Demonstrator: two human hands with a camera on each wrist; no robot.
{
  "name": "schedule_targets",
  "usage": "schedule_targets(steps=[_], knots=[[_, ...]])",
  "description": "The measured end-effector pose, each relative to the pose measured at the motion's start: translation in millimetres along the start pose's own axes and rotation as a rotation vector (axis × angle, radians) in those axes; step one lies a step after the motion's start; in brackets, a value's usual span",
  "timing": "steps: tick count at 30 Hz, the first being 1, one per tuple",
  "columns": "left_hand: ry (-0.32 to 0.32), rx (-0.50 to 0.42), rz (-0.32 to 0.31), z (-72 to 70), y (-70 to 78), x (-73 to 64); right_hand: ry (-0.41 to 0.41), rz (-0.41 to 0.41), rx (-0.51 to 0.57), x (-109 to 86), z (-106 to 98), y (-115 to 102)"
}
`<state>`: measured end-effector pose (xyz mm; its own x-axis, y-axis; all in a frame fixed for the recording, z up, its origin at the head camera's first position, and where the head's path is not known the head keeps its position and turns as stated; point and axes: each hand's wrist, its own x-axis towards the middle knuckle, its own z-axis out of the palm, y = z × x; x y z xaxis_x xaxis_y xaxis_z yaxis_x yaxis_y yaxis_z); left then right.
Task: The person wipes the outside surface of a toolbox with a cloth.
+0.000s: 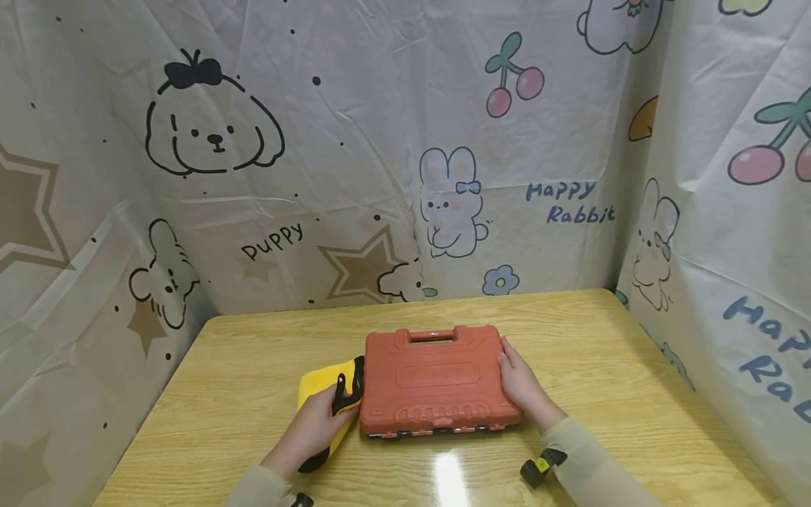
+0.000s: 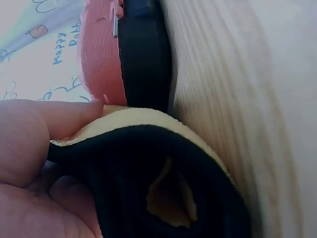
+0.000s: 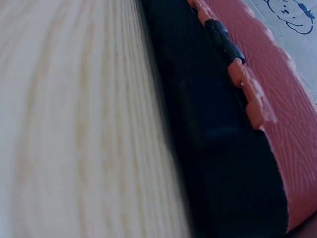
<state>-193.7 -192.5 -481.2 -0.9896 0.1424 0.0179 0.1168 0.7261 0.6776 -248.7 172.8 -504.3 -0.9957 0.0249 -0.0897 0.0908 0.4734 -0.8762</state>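
Note:
A red plastic tool case [image 1: 437,380] with a black lower half lies flat on the wooden table, its carrying handle at the far side and its latches facing me. Just left of it, my left hand [image 1: 317,426] grips a folded yellow cloth with black edging [image 1: 319,380]. In the left wrist view the thumb pinches the layered edge of the cloth [image 2: 143,119], close beside the case [image 2: 101,54]. My right hand [image 1: 522,384] rests along the case's right side with fingers extended; some fingers are hidden. Black latches [image 3: 223,39] show in the right wrist view.
The pale wooden table [image 1: 589,352] reaches back to a white printed curtain [image 1: 355,141], which also hangs along the left and right sides. A small black wrist device [image 1: 541,466] sits at the right sleeve.

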Motion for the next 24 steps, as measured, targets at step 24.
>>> schedule_targets(steps=[24], knots=[[-0.188,0.039,0.065,-12.4,1.1,-29.0,0.010,-0.003,-0.013,0.6,0,3]])
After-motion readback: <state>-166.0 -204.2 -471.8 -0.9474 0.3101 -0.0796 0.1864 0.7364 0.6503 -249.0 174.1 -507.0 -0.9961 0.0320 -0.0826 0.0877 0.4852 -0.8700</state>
